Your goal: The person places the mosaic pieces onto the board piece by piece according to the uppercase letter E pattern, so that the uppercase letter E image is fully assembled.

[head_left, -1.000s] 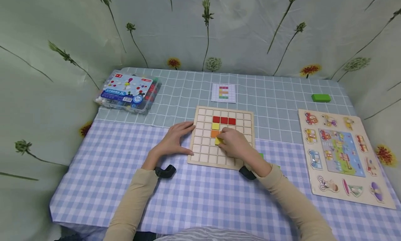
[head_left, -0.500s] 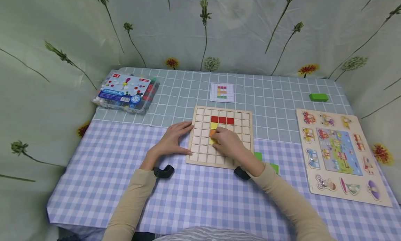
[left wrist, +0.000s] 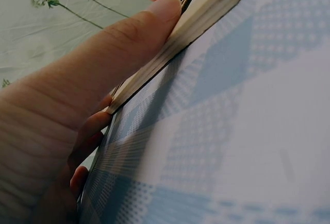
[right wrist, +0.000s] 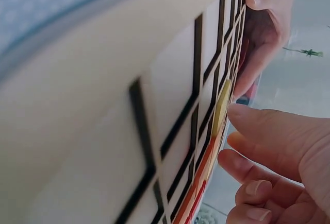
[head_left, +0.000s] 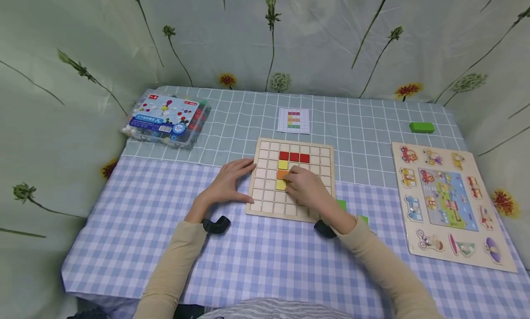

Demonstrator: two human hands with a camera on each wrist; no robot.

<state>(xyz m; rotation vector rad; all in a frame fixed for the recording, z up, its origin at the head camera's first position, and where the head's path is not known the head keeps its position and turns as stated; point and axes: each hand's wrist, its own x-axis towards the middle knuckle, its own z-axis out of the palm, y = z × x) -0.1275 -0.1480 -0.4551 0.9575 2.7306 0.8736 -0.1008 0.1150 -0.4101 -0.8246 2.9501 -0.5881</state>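
Head view downward, wrist views close, board (head_left: 270, 196) shared

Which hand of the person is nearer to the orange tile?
Right: the right hand is beside the orange tile; the left hand touches the left edge of the board.

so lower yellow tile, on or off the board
On: the head view shows the lower yellow tile on the board, below the orange tile. Cannot tell if fully seated.
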